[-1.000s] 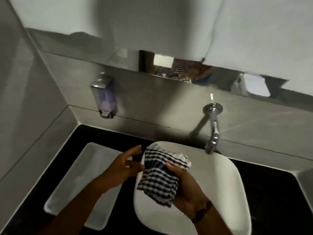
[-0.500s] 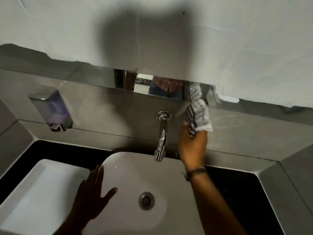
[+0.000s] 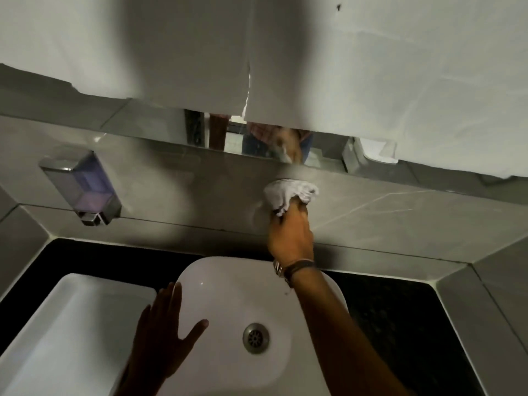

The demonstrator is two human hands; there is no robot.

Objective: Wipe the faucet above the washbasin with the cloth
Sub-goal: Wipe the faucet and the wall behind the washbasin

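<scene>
Right hand (image 3: 290, 238) clenched round the cloth (image 3: 290, 195), pressing it vs the wall where the faucet mounts; faucet itself hidden behind hand and cloth. Left hand (image 3: 163, 335), fingers spread, holds nothing, flat on washbasin (image 3: 205, 270) rim, prob. for balance.

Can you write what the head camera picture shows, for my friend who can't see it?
A person's right hand presses a bunched cloth against the grey wall where the faucet sits, above a white washbasin. The left hand rests open on the basin's rim, and a soap dispenser hangs on the wall to the left.
</scene>
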